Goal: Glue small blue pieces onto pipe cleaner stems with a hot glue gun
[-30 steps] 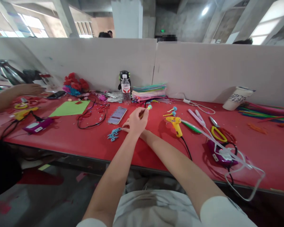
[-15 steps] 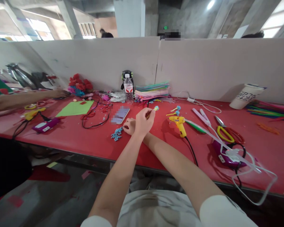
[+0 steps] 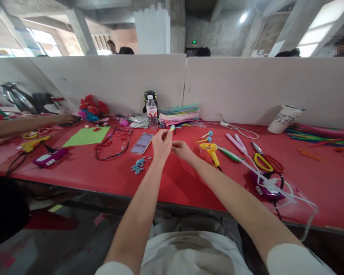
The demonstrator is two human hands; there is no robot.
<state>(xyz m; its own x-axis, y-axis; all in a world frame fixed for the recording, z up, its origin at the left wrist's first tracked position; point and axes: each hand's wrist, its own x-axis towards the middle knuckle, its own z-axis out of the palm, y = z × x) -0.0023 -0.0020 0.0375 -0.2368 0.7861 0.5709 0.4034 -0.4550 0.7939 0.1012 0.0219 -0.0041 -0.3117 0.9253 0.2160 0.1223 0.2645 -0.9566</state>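
Observation:
My left hand [image 3: 162,144] is closed in a pinch, with a small fuzzy yellow-and-blue piece [image 3: 172,128] showing at its fingertips. Close beside it on the right is my right hand [image 3: 184,150], its fingers pinched together near the left palm; anything between them is too small to make out. A pile of short blue fuzzy pieces [image 3: 138,165] lies on the red table to the left of my hands. To the right are two blue-topped pieces with yellow stems [image 3: 208,136], just behind a yellow glue gun [image 3: 211,151].
A phone [image 3: 142,144], a water bottle [image 3: 152,112] and a bundle of coloured pipe cleaners [image 3: 182,114] are beyond my hands. Scissors [image 3: 265,159], a purple power strip [image 3: 263,187] and a cup [image 3: 284,119] stand right. Another person's arm [image 3: 25,126] reaches in at left.
My right hand has come away from the blue pile, out from under my left arm, to beside my left hand. The view has shifted slightly.

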